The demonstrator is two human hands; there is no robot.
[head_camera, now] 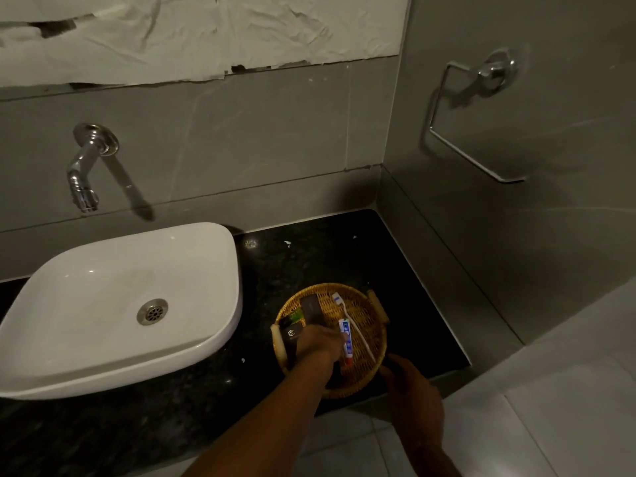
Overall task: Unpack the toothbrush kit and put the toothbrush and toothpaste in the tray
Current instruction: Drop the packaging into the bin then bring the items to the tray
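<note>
white toothbrush (351, 321) beside toothpaste (346, 340) in wicker tray (373, 356)

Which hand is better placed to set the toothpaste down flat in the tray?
Left. The left hand is already inside the wicker tray, fingers touching the toothpaste beside the toothbrush. The right hand sits at the tray's near rim, apparently steadying it.
</note>
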